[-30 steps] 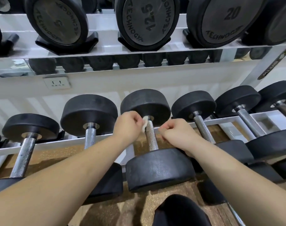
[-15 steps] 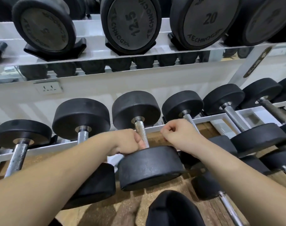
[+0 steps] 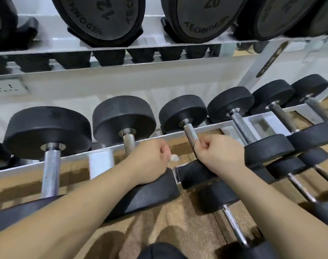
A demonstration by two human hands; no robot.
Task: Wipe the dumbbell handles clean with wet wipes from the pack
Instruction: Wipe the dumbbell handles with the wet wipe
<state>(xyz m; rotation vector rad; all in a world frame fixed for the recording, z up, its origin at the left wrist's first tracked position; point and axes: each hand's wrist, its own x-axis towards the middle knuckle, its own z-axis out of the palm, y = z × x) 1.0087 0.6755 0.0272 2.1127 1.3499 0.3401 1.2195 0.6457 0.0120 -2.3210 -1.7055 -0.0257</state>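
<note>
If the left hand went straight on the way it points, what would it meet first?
The left hand, gripping a wipe, would probably meet the next dumbbell handle, beside the right hand; depth is unclear.

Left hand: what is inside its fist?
A scrap of white wet wipe sticks out of the left hand. Its grip covers the rest, and the hand hides the lower dumbbell handle.
</note>
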